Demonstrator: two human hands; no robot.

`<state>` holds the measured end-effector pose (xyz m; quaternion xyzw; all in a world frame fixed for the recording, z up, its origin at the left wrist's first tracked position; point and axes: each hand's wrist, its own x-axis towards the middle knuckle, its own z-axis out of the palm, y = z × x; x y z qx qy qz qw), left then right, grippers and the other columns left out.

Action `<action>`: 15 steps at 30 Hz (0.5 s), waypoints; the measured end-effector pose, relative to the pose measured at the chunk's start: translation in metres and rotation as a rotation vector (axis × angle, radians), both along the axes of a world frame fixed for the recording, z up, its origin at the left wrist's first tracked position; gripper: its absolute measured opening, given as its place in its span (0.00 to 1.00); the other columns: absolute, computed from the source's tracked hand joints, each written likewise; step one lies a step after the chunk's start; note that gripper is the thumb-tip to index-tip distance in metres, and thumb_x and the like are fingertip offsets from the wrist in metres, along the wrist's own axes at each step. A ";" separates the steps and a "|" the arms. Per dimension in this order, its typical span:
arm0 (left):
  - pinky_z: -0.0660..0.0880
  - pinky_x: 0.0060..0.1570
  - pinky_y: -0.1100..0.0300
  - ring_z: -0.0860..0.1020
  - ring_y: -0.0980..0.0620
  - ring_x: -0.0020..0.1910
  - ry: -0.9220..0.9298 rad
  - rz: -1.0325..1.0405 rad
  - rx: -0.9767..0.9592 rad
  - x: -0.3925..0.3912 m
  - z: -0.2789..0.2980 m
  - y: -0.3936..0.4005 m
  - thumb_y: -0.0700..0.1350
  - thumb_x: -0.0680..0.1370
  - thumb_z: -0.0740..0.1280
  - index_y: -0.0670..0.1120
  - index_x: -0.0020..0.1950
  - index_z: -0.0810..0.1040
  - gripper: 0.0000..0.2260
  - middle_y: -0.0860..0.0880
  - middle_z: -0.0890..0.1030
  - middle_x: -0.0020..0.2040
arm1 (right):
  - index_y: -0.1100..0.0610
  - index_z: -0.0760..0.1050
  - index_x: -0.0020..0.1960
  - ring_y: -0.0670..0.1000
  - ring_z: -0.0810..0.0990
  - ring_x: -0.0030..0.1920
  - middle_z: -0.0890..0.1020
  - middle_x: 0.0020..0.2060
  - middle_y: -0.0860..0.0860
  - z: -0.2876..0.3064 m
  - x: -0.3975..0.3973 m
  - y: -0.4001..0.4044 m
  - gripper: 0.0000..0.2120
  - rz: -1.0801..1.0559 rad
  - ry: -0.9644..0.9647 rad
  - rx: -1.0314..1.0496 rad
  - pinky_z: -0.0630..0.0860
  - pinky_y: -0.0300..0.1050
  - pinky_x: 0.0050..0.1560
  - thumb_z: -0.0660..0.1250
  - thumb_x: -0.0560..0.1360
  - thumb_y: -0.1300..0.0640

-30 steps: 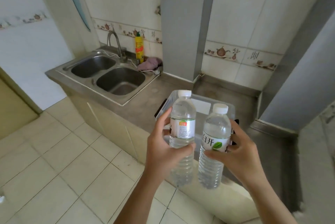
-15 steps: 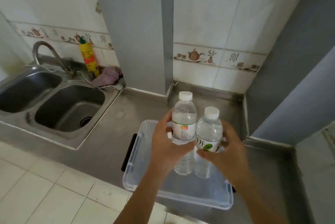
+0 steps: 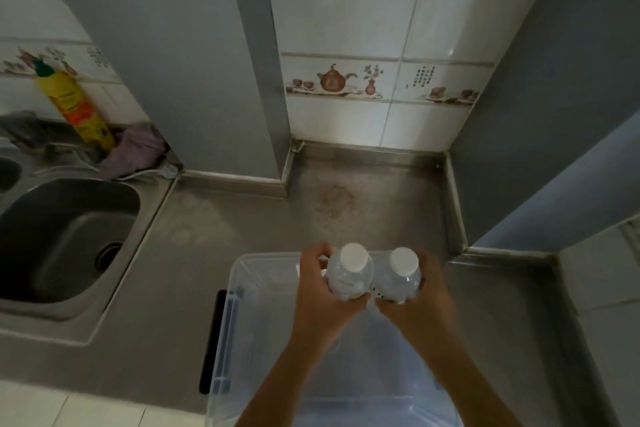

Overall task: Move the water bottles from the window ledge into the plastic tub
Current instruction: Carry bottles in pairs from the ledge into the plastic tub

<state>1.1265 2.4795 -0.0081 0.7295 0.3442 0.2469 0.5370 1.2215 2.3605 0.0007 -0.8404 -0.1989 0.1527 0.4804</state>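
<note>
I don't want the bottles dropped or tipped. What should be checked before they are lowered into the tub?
1. Left hand grips the left clear plastic water bottle: ok.
2. Right hand grips the right clear plastic water bottle: ok.
3. White caps on: ok.
4. Bottles above the clear plastic tub: ok.
5. Tub floor below them free: cannot tell.
</note>
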 end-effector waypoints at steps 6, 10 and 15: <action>0.72 0.44 0.76 0.76 0.66 0.49 0.012 0.005 -0.025 0.000 -0.014 -0.002 0.34 0.57 0.83 0.55 0.55 0.67 0.36 0.52 0.76 0.52 | 0.42 0.66 0.49 0.36 0.76 0.39 0.75 0.41 0.37 0.006 -0.005 -0.002 0.30 0.000 -0.159 -0.043 0.71 0.22 0.41 0.79 0.63 0.66; 0.69 0.47 0.79 0.73 0.72 0.54 0.026 -0.033 0.023 0.001 -0.008 -0.003 0.40 0.59 0.84 0.58 0.55 0.66 0.36 0.61 0.73 0.54 | 0.39 0.67 0.54 0.35 0.78 0.44 0.76 0.45 0.35 0.012 -0.008 -0.004 0.29 0.012 -0.079 -0.013 0.72 0.24 0.42 0.77 0.66 0.62; 0.66 0.53 0.75 0.68 0.68 0.56 0.047 -0.050 0.280 -0.006 0.004 -0.002 0.61 0.60 0.76 0.58 0.59 0.68 0.32 0.70 0.68 0.56 | 0.51 0.72 0.57 0.45 0.80 0.49 0.76 0.45 0.40 0.010 -0.007 -0.015 0.20 -0.049 -0.087 -0.041 0.68 0.25 0.43 0.75 0.68 0.60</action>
